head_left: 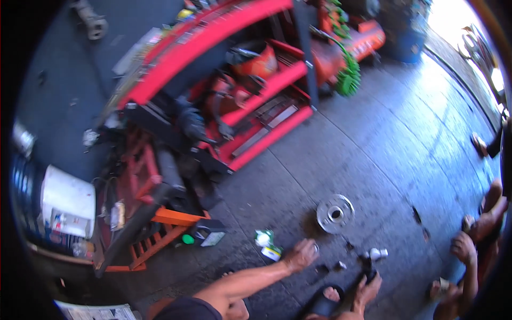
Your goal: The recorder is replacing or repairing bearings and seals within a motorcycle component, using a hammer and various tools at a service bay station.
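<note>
Pinched metal part (316,248) in left hand (302,256), clenched hammer (378,254) in right hand (367,290), best kept clear of foot (332,293).

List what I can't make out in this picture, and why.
All in the head view:
- Small shiny piece in the left hand: partly covered by the fingers, too small to identify.
- Black object in the right hand: its lower part is hidden by the hand.
- Co-worker: cut off by the dark right rim.
- Printed sheet: cut off by the lower edge.
</note>
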### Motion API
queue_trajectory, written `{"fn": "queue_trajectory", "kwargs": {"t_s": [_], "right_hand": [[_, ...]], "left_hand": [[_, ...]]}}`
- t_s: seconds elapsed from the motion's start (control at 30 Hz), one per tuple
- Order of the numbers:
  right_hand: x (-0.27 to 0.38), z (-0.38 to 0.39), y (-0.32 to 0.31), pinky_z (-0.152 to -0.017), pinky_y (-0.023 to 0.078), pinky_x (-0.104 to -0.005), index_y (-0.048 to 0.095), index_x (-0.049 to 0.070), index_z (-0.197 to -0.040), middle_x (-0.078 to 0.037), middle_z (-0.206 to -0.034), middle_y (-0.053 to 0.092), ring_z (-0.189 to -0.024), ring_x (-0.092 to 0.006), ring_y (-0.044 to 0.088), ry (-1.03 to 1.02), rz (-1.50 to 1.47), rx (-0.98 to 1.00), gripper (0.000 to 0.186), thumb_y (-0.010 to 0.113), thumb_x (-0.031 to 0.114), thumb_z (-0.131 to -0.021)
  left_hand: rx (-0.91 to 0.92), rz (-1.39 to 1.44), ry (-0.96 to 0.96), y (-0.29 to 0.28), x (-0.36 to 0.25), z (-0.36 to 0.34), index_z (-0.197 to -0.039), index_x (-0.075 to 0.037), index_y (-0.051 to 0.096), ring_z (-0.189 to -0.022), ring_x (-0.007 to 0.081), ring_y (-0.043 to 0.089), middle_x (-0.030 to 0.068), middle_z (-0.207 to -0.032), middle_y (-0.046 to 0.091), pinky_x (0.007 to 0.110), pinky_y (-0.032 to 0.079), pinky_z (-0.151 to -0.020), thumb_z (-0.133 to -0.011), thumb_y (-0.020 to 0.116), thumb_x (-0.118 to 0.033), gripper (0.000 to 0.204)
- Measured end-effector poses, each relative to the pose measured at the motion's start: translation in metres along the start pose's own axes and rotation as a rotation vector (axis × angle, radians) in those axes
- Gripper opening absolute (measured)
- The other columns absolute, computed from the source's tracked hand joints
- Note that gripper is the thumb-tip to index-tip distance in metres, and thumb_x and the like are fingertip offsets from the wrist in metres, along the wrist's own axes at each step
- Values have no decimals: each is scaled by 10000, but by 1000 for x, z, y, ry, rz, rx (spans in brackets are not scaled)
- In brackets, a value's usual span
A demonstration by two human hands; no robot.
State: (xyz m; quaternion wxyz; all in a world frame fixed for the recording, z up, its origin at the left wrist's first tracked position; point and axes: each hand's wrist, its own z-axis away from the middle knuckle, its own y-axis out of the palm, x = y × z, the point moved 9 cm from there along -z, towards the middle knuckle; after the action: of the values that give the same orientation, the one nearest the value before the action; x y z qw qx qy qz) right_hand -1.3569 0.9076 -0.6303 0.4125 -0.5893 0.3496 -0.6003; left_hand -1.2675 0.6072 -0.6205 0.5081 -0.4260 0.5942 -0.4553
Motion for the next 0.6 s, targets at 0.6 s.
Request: {"fn": "queue_trajectory", "kwargs": {"t_s": [0.6], "right_hand": [[475, -176, -152, -684, 489, -324, 637, -26, -1092, -169, -967, 636, -789, -247, 626, -737, -618, -71, 234, 625, -1, -860]], "left_hand": [[-854, -173, -358, -462, 177, 66, -861, -65, 675, -721, 270, 640, 72, -796, 663, 393, 511, -672, -820, 755, -165, 134]]}}
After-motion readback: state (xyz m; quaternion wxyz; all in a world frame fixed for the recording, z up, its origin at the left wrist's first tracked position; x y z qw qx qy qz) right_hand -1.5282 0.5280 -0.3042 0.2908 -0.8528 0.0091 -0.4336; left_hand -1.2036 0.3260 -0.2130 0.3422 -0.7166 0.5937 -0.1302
